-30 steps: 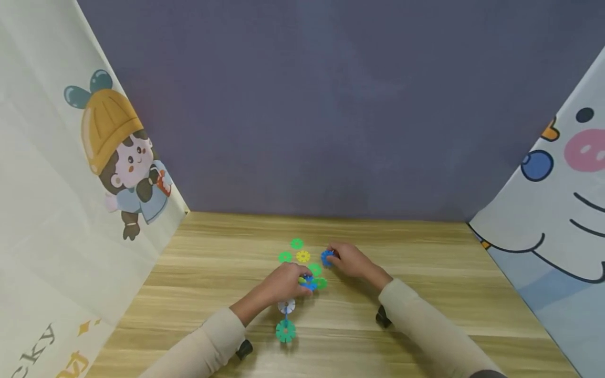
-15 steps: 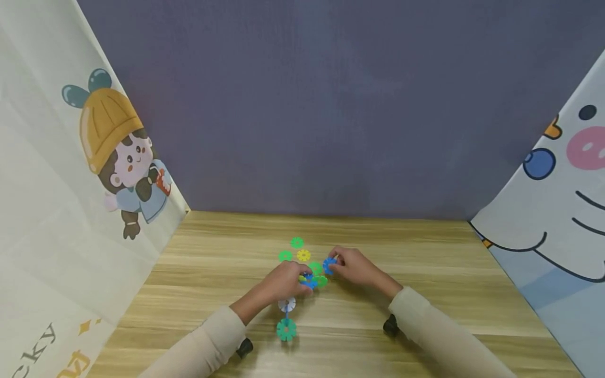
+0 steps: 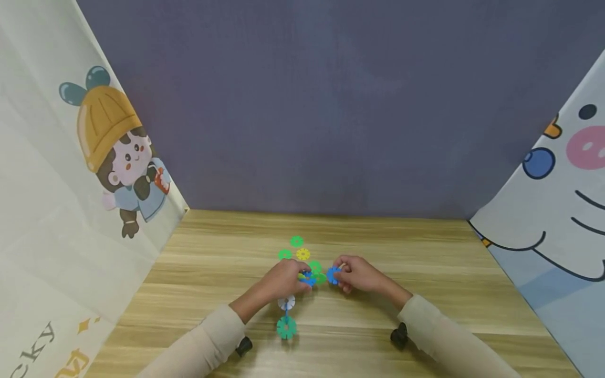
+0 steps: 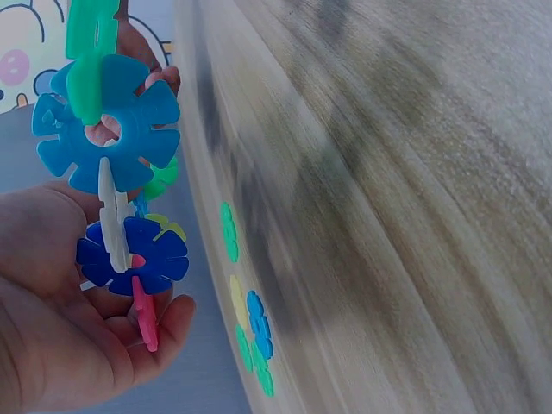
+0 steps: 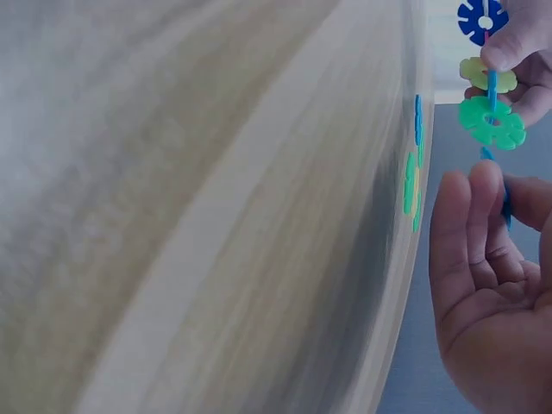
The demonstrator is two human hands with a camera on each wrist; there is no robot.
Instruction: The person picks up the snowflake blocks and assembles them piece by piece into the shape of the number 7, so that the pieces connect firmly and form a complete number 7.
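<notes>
My left hand (image 3: 283, 278) grips a chain of slotted plastic snowflake discs, holding it by the yellow-green disc (image 5: 487, 75). In the left wrist view the chain includes a light blue disc (image 4: 110, 123), a white disc (image 4: 113, 216), a dark blue disc (image 4: 132, 256) and a pink disc (image 4: 145, 314). A teal disc (image 3: 286, 328) forms its near end; a green disc (image 5: 492, 122) is at the other. My right hand (image 3: 361, 274) pinches a single blue disc (image 3: 333, 275), held edge-on in the right wrist view, just beside that green disc. A small gap seems to separate them.
Several loose discs lie on the wood-grain table (image 3: 425, 247) beyond my left hand, among them a yellow disc (image 3: 303, 254), a green disc (image 3: 296, 241) and a blue disc (image 4: 259, 324). A dark panel (image 3: 331, 131) stands behind; printed sheets hang at both sides.
My right hand has come nearer to me and slightly right with the blue disc, which is now level with the chain's green end. The left hand has barely moved.
</notes>
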